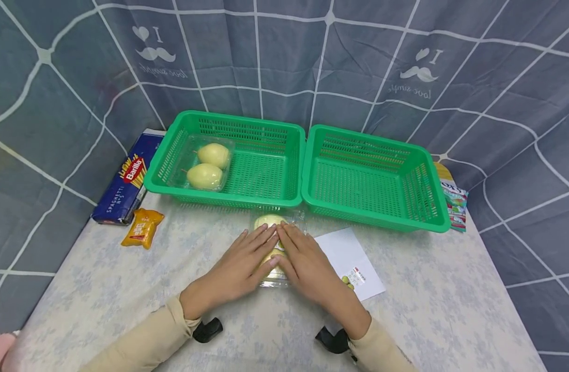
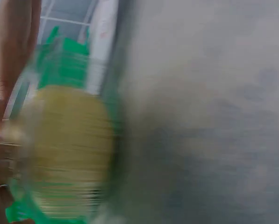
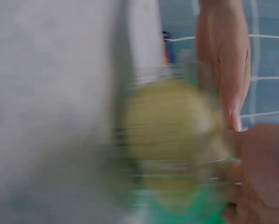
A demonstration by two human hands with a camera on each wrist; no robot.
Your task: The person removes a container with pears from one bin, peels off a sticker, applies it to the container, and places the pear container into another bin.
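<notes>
A clear plastic box (image 1: pixel 275 283) with pale yellow pears (image 1: pixel 269 221) inside lies on the table in front of the green baskets. My left hand (image 1: pixel 240 266) rests on the box's top from the left, fingers straight. From the right, my right hand (image 1: pixel 312 266) lies on it in the same way. The fingertips of both hands meet near the middle of the lid. Between the hands a strip of the box shows; the rest of the lid is covered. Both wrist views show a pear through the box side, blurred, in the left wrist view (image 2: pixel 69 144) and right wrist view (image 3: pixel 165 126).
A white sheet (image 1: pixel 347 253) with a small printed label lies right of the box. Behind stand a left green basket (image 1: pixel 256 195), holding another clear box of pears (image 1: pixel 205 175), and a right green basket (image 1: pixel 377 221). A spaghetti box (image 1: pixel 126 181) and orange packet (image 1: pixel 143 228) lie left.
</notes>
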